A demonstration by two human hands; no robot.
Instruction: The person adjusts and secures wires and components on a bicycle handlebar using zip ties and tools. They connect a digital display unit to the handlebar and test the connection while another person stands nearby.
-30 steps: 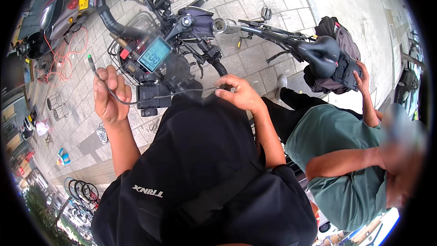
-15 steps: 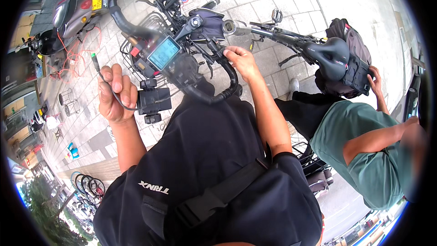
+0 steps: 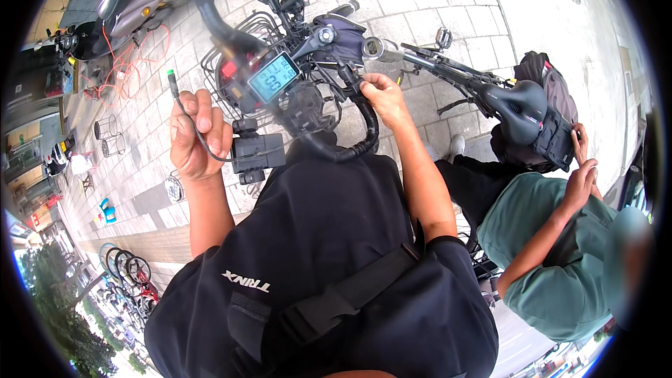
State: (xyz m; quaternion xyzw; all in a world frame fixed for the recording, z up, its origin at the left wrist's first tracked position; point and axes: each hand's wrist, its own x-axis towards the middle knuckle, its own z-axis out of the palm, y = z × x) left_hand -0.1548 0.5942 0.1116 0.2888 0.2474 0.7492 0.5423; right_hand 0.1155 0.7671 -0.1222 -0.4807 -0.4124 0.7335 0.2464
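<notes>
Pinched in my left hand (image 3: 199,136) is a thin dark cable (image 3: 173,87), its green-tipped connector pointing up and away from me. The cable runs down across my fingers toward a black lamp-like box (image 3: 257,152) beside the handlebar. My right hand (image 3: 385,98) is closed on the right side of the black drop handlebar (image 3: 369,134), thumb and forefinger at a small control (image 3: 348,73). Between the two hands, a lit display (image 3: 274,77) sits on the bars of the bicycle. What my curled right fingers touch underneath is hidden.
To the right are the bicycle's black saddle (image 3: 521,108) and a rear bag (image 3: 553,143). A person in a green shirt (image 3: 560,238) stands there, hands at the bag. A parked scooter (image 3: 129,3) and an orange cord (image 3: 122,73) lie at far left.
The whole view has shifted, so the bicycle and my hands appear farther right. Both hands keep their holds. The other person's nearer arm has moved toward the bag.
</notes>
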